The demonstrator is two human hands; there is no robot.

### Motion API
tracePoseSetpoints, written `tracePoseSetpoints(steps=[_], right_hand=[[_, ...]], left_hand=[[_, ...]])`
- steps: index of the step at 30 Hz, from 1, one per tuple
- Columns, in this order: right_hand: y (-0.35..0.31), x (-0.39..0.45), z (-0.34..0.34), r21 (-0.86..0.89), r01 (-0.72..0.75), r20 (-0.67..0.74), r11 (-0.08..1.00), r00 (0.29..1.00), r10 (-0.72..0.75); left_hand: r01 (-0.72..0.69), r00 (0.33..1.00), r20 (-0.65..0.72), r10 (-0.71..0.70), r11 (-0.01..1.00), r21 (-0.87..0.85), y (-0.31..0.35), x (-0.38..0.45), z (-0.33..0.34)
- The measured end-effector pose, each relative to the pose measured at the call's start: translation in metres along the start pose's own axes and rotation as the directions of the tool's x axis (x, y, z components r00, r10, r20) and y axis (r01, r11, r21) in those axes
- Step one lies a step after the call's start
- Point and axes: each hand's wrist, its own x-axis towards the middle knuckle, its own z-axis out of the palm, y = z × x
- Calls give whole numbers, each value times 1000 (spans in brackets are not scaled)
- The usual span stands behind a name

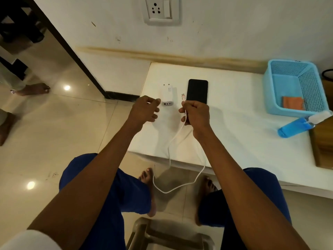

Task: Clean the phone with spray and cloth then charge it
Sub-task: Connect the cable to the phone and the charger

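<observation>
A black phone (197, 91) lies face up on the white table (243, 127). Left of it lies a white charger adapter (167, 95), pins pointing at the wall. My right hand (195, 112) grips a white cable (171, 159) near its plug end (183, 97), just in front of the phone; the cable loops down off the table edge. My left hand (146, 110) hovers beside the adapter with fingers loosely curled, holding nothing. A blue spray bottle (297, 126) lies on its side at the right. An orange cloth (292, 103) sits in the blue basket (270, 91).
A wall socket with switch (161, 9) is above the table. A wooden box (322, 141) stands at the table's right end. My knees and bare feet are under the table edge, a stool (162, 235) below me. Another person's feet (34, 89) stand on the tiled floor at left.
</observation>
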Motion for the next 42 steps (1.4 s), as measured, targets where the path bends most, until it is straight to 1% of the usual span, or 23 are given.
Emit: tracePoseSetpoints(steps=[2, 4, 6, 8, 10, 14, 18, 20, 22, 24, 25, 26, 28, 29, 31, 33, 35, 39, 42], right_hand=[[2, 3, -2, -85, 25, -13, 996, 1000, -26], [4, 6, -3, -142, 37, -16, 989, 999, -40], [6, 7, -5, -137, 35, -6, 990, 999, -36], [6, 9, -6, -103, 12, 1, 995, 1000, -12], [5, 11, -6, -101, -3, -1, 995, 1000, 3], [5, 13, -3, -103, -7, 15, 995, 1000, 8], [5, 14, -2, -107, -8, 18, 994, 1000, 10], [2, 15, -2, -83, 0, 29, 997, 1000, 3], [-1, 16, -2, -64, 16, 25, 998, 1000, -14], [-4, 17, -1, -48, 40, 10, 998, 999, -40], [-6, 18, 0, -46, 57, -1, 997, 998, -57], [-8, 18, 1, -51, 79, -14, 996, 997, -79], [-11, 20, 5, -66, 140, -36, 988, 989, -142], [-12, 22, 8, -76, 174, -46, 982, 983, -178], [-15, 25, 13, -118, 240, -68, 964, 966, -249], [-17, 28, 18, -160, 288, -92, 944, 948, -305], [-18, 30, 21, -213, 328, -114, 920, 927, -357], [-16, 29, 20, -320, 395, -120, 861, 884, -451], [-15, 29, 20, -428, 431, -112, 795, 847, -519]], left_hand=[[23, 998, -58, -22, 999, 29, 2, 17, 4], [3, 996, -93, 10, 990, 139, 7, 33, 10], [-43, 992, -102, 76, 957, 288, 11, 47, 18], [-82, 988, -83, 129, 903, 423, 14, 58, 27], [-106, 985, -64, 160, 857, 504, 16, 67, 36], [-107, 989, -30, 147, 831, 546, 20, 79, 45], [-82, 994, -15, 105, 850, 521, 21, 82, 47], [-59, 997, -22, 78, 879, 472, 22, 82, 47], [-19, 999, -23, 29, 936, 352, 24, 80, 44], [21, 1000, 21, -23, 995, 101, 29, 80, 38], [56, 997, 52, -54, 998, -40, 33, 78, 35], [106, 992, 90, -91, 979, -177, 37, 76, 32], [204, 974, 181, -137, 882, -425, 45, 71, 28], [235, 967, 213, -141, 819, -523, 48, 70, 27], [260, 962, 239, -131, 709, -655, 52, 70, 25], [271, 960, 253, -121, 631, -727, 54, 71, 22], [279, 957, 270, -104, 579, -766, 54, 72, 21], [284, 954, 288, -77, 525, -802, 56, 71, 20], [291, 950, 308, -45, 482, -826, 59, 70, 20]])
